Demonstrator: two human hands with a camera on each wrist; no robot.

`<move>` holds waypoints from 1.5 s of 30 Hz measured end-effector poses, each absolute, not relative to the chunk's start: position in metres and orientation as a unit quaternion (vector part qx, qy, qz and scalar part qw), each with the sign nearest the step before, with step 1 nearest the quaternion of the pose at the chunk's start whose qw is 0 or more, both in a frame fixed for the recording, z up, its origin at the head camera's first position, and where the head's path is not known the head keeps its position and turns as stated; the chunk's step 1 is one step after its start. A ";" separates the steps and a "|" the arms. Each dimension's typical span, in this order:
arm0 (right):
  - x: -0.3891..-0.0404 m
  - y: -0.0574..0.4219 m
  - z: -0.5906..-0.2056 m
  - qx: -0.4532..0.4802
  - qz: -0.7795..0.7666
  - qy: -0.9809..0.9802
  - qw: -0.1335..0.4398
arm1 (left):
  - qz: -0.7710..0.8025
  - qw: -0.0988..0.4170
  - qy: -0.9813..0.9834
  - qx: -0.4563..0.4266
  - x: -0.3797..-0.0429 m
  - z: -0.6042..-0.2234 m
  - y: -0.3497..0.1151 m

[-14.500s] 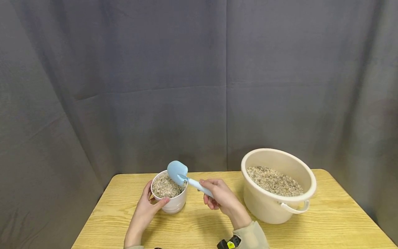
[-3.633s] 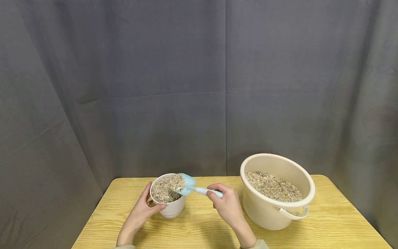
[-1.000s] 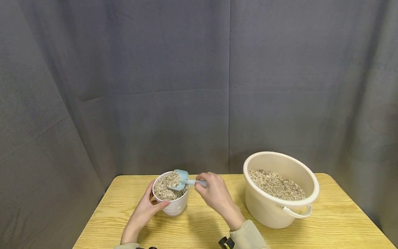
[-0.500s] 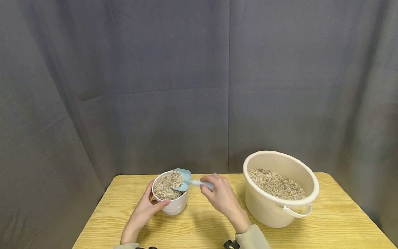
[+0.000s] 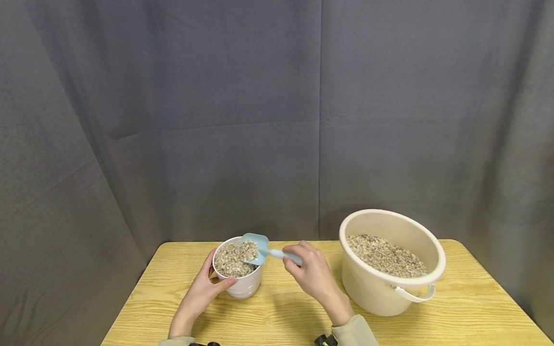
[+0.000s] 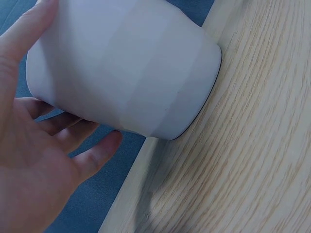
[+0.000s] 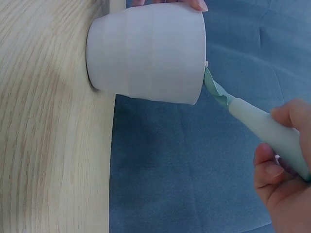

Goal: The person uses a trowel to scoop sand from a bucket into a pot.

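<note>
A white flowerpot (image 5: pixel 244 287) full of gravel-like grit (image 5: pixel 235 258) stands on the left half of the table. My left hand (image 5: pixel 200 294) holds its left side, the thumb on the near rim and the fingers round the far side. In my right hand (image 5: pixel 312 271) is the handle of a light blue trowel (image 5: pixel 257 247). Its blade lies over the pot's right rim, hollow side up, with some grit at the tip. The right wrist view shows the trowel (image 7: pixel 265 127) touching or very near the rim of the pot (image 7: pixel 150 53).
A large cream bucket (image 5: pixel 374 295), partly filled with the same grit (image 5: pixel 385 257), stands on the right of the wooden table (image 5: pixel 467 307). Its white handle (image 5: pixel 415 294) hangs at the front. A dark grey curtain (image 5: pixel 242 120) hangs behind and at the sides.
Over the last second the right hand has drawn the trowel slightly to the right, leaving less grit on its blade. The left hand keeps its hold. At 14.5 s ago the blade was back side up.
</note>
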State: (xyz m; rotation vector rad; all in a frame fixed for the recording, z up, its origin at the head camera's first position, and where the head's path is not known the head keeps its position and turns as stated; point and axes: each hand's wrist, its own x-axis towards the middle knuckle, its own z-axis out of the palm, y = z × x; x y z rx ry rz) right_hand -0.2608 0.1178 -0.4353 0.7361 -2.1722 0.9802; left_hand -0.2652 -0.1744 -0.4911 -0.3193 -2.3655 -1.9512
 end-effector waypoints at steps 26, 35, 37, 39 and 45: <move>-0.274 0.113 -0.369 0.260 0.315 -0.888 0.211 | -0.619 0.029 -0.779 -0.090 -0.264 -0.489 -0.174; -0.276 0.111 -0.344 0.272 0.282 -0.900 0.189 | -0.616 0.027 -0.783 -0.085 -0.264 -0.488 -0.173; -0.276 0.109 -0.339 0.276 0.275 -0.904 0.178 | -0.621 0.026 -0.779 -0.086 -0.264 -0.488 -0.173; -0.277 0.107 -0.335 0.276 0.267 -0.908 0.169 | -0.626 0.025 -0.775 -0.088 -0.264 -0.489 -0.174; -0.280 0.108 -0.332 0.262 0.255 -0.918 0.151 | -0.626 0.025 -0.774 -0.093 -0.264 -0.489 -0.174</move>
